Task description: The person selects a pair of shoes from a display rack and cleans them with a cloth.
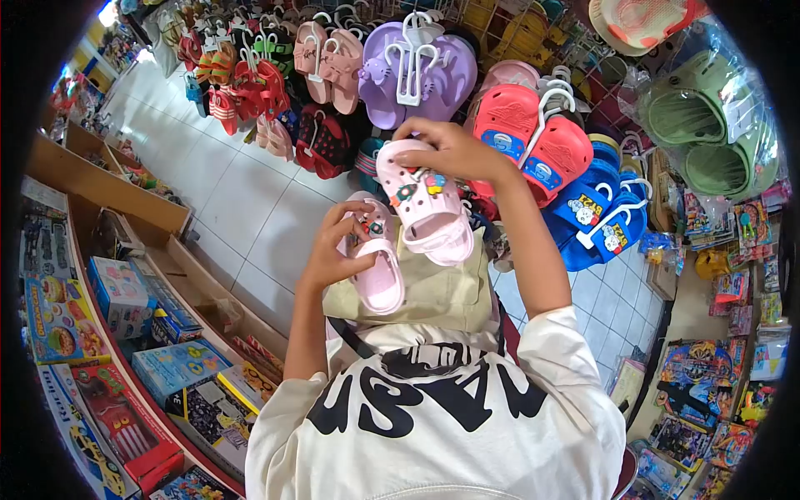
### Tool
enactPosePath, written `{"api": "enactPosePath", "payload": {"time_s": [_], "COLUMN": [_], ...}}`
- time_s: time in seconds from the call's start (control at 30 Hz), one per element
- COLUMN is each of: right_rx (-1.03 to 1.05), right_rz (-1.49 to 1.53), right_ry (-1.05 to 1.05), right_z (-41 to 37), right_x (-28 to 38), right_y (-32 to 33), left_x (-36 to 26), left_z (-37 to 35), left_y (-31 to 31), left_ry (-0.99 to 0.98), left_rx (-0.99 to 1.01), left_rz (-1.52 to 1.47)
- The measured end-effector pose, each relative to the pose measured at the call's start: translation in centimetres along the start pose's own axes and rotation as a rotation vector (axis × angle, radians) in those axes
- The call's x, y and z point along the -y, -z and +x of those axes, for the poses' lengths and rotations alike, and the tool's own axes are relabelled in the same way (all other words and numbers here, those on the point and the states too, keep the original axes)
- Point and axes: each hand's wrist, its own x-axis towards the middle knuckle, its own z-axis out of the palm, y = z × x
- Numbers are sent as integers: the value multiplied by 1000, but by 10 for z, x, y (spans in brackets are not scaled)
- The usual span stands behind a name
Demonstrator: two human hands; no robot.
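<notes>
My left hand [327, 254] is wrapped round a pale pink clog [382, 283], its heel strap and open foot hole facing me. Fingers cover part of its upper. A matching pink clog [414, 196] is gripped at the toe by my right hand [458, 152], with the thumb on top. Colourful charms dot its holed upper, and its strap lies toward me. The two clogs are side by side over a beige-green cloth or bag [454, 292] on my lap. Just beyond my right hand hang purple sandals [379, 75] and red clogs [506, 117].
Blue slippers [596, 217] hang to the right, below green clogs [683, 117] in plastic. Pink sandals [327, 67] and other footwear hang along the back. Shelves with boxed toys [179, 367] flank my left; packaged toys [700, 375] cover the right. White floor tiles [242, 192] show between.
</notes>
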Motion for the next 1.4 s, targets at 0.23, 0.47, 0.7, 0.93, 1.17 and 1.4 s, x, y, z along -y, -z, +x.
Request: {"api": "enactPosePath", "payload": {"time_s": [0.23, 0.47, 0.7, 0.93, 1.17, 1.4], "right_rx": [475, 345, -379, -587, -464, -346], "right_rz": [25, -112, 10, -549, 162, 215], "right_ry": [-202, -124, -92, -408, -691, -639], "right_z": [44, 42, -56, -176, -205, -218], "right_x": [-56, -158, -84, -76, -85, -32], "right_y": [-44, -101, -80, -134, -140, -79], "left_x": [7, 30, 46, 31, 38, 30], "left_z": [-12, 3, 36, 59, 54, 37], "left_y": [1, -16, -34, -54, -67, -35], "left_ry": [168, 59, 120, -67, -213, -35], "left_rx": [58, 191, 614, 655, 738, 291], "left_rz": [90, 244, 309, 184, 239, 293]}}
